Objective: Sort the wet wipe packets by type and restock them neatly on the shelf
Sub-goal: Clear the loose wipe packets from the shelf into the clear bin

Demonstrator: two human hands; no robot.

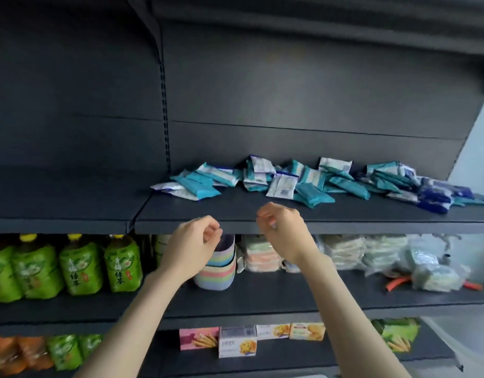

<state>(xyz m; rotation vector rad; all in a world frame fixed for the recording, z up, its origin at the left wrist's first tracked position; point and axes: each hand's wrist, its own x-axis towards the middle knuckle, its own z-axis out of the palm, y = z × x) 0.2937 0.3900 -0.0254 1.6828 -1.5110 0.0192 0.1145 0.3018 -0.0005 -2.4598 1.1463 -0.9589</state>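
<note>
A jumbled heap of wet wipe packets lies along the back of the dark shelf (235, 214). Teal packets (200, 185) are mixed with white ones (282, 186), and dark blue packets (437, 196) sit at the right end. My left hand (193, 241) hovers at the shelf's front edge, fingers loosely curled, holding nothing. My right hand (283, 227) is raised just in front of the shelf lip, fingers also loosely curled and empty. Both hands are short of the packets and touch none of them.
The shelf below holds green tea bottles (81, 266) at the left, a stack of pastel cups (216, 268) in the middle and bagged goods (385, 249) to the right. Biscuit boxes (236, 341) stand on the lowest shelf. The left bay of the top shelf (71, 203) is bare.
</note>
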